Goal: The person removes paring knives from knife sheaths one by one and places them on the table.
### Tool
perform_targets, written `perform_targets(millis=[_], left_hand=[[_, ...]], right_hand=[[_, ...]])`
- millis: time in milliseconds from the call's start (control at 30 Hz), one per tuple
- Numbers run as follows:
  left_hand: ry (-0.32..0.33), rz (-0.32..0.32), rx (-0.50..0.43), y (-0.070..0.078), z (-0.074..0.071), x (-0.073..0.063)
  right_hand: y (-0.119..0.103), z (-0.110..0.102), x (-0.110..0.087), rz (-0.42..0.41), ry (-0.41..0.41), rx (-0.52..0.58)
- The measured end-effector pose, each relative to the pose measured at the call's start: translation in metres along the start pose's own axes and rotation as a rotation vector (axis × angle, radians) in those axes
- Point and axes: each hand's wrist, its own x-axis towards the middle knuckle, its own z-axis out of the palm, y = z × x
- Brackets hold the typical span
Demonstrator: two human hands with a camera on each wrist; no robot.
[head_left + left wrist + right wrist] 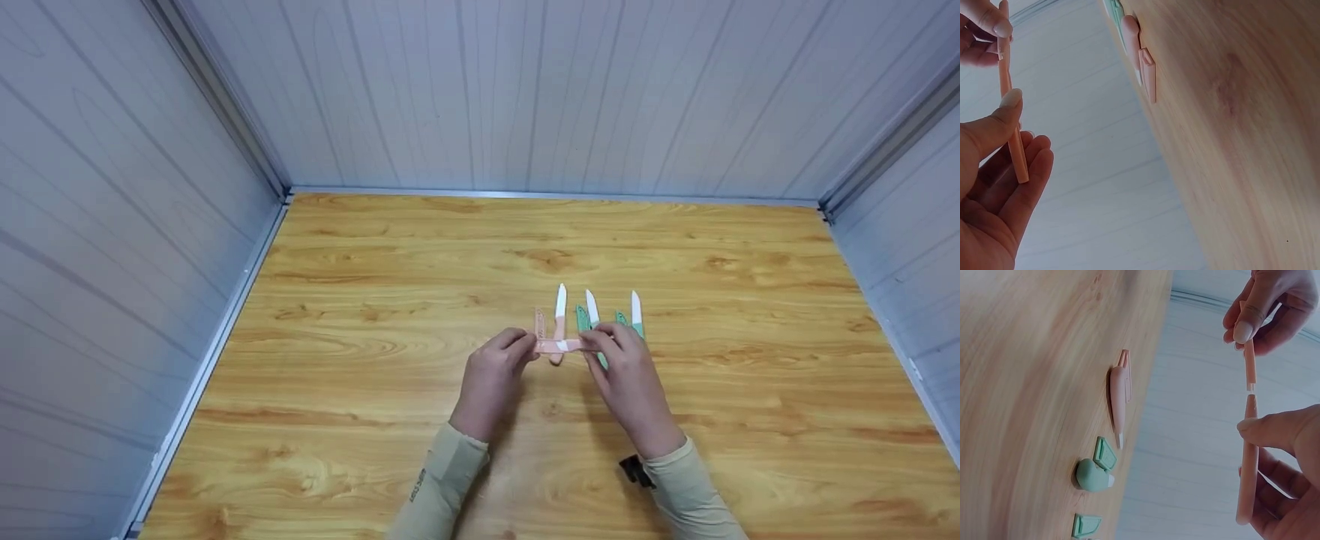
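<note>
My left hand (491, 375) pinches a pink sheath (1017, 149) between thumb and fingers. In my right hand (630, 382) is the pink handle (1248, 481) of a small knife, gripped by thumb and fingers. Most of the knife's white blade (562, 346) sits inside the sheath, with a short bit showing between sheath and handle. The two are held in line above the table. Just beyond the hands lie another pink knife (560, 324) with a bare white blade and a second pink sheath (540, 321).
Two green-handled knives with white blades, one on the left (592, 300) and one on the right (637, 306), lie beyond my right hand. Beside them are two green sheaths, one (582, 318) near each knife. Pale panel walls (495, 97) border the wooden table (360, 285).
</note>
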Motion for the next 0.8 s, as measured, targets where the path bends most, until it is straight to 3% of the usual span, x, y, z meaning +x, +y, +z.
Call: perform_targets(millis=[533,800], left_hand=[[0.029,0.017,-0.006,-0.0021,0.0011,-0.0017],[0.011,0.013,0.010,-0.0018,0.0027,-0.0028]], right_hand=[[0.0008,-0.0036,0.0002,-0.016,0.003,0.002],[0.0034,-0.0041,0.0012,-0.020,-0.014,0.010]])
